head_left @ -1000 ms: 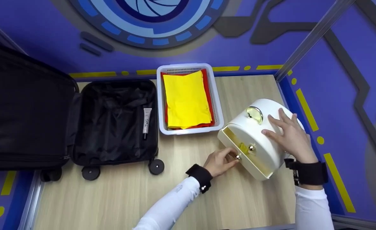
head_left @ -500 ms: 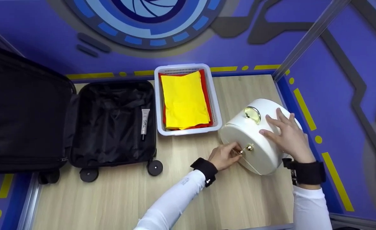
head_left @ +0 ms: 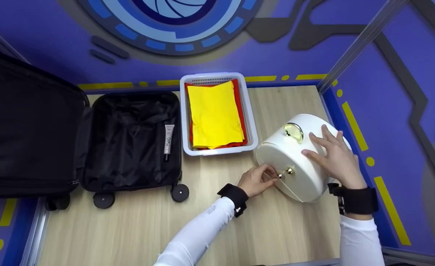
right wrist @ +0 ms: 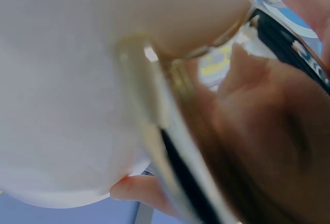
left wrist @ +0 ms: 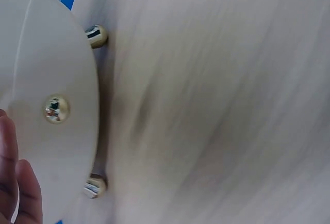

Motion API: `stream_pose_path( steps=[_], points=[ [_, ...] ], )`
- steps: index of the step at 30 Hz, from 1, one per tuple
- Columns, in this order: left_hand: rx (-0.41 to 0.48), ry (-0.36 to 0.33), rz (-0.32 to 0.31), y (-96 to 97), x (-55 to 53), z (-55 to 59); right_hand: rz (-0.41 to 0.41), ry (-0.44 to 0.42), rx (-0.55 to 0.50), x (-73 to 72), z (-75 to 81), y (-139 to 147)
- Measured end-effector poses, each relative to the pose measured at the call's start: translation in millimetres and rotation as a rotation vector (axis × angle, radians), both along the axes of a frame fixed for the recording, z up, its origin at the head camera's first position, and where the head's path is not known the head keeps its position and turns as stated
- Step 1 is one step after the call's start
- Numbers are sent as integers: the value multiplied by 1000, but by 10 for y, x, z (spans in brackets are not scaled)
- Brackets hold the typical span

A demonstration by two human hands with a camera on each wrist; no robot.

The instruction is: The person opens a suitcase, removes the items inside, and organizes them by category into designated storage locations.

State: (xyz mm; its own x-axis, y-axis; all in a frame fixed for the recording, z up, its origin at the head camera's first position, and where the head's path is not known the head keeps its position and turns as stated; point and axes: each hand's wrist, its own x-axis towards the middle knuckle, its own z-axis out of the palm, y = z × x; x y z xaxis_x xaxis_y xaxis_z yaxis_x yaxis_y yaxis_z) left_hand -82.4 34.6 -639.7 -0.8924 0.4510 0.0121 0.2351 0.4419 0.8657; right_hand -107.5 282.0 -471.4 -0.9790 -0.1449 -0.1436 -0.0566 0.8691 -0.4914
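Note:
A white rounded drawer box (head_left: 302,147) lies at the right of the table, its flat front facing my left hand (head_left: 256,181). Thumb and fingers of that hand pinch a small gold drawer knob (head_left: 280,176); another gold knob (head_left: 290,170) sits just beside it. The drawer is pushed in, flush with the front. In the left wrist view, fingers (left wrist: 28,193) show near a further knob (left wrist: 56,109) and two gold feet. My right hand (head_left: 337,159) rests on the box's curved side with fingers spread. A gold handle (right wrist: 170,147) fills much of the right wrist view.
A black suitcase (head_left: 103,177) lies spread open at the left, with a small tube (head_left: 168,140) in it. Beside it stands a white basket (head_left: 252,122) with yellow cloth (head_left: 217,114) over red. Blue-purple walls (head_left: 380,129) bound the table.
My left hand has pushed the drawer in from partly open, hiding the yellow item seen inside. Between half a second ago and now little moves. The right hand stays on the box.

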Motion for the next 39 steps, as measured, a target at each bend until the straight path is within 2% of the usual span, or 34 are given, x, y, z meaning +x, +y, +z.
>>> stream_pose_path(
  steps=[8, 15, 22, 25, 33, 39],
  points=[
    [-81, -56, 51, -44, 2, -200, 13, 17, 17, -13, 1, -20],
    [-170, -97, 109, 11, -21, -281, 9, 29, 12, -16, -7, -47],
    [-139, -244, 201, 148, -50, -288, 6, 37, 12, -20, 12, -48],
    [-121, -281, 220, 177, -48, -277, 9, 44, 10, -19, 12, -39],
    [-119, -319, 241, 215, -29, -285, 9, 41, 16, -2, 3, -27],
    [-119, -319, 225, 213, -4, -284, 6, 43, 20, 13, -4, -6]
  ],
)
